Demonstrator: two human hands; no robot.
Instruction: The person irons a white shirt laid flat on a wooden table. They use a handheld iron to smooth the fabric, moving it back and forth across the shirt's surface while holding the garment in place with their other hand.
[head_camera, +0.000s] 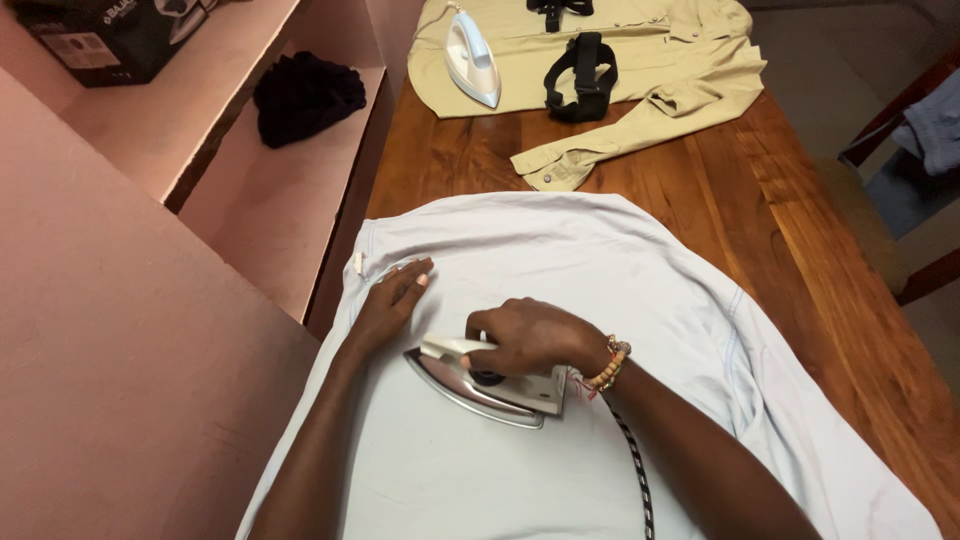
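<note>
**Pale blue garment pressed flat under a steel iron**

Pale blue garment (620, 300) is spread over the near end of the wooden table (780, 200), covering most of its width. A steel iron (487, 385) rests on the cloth near the middle, its pointed tip turned toward the left. The handle is wrapped by the right hand (530, 338), with the fingers curled tightly around it; a beaded bracelet (608, 366) is worn at the wrist, and a braided cord (635, 470) trails back from the iron's heel. The left hand (393, 300) is laid flat on the fabric just beside the iron's tip, fingers extended and close together, nothing being gripped.

For this stroke to be done well, the cloth ahead of the tip should probably be kept taut by the flat hand, while the fingertips are held clear of the hot plate. The cord is best kept behind the iron, off the smoothed cloth.

Farther along the table a beige shirt (640, 60) is laid out, with a white iron (472, 58) and a black strap (582, 78) upon it. A dark cloth (305, 95) lies on the ledge at the left.
</note>
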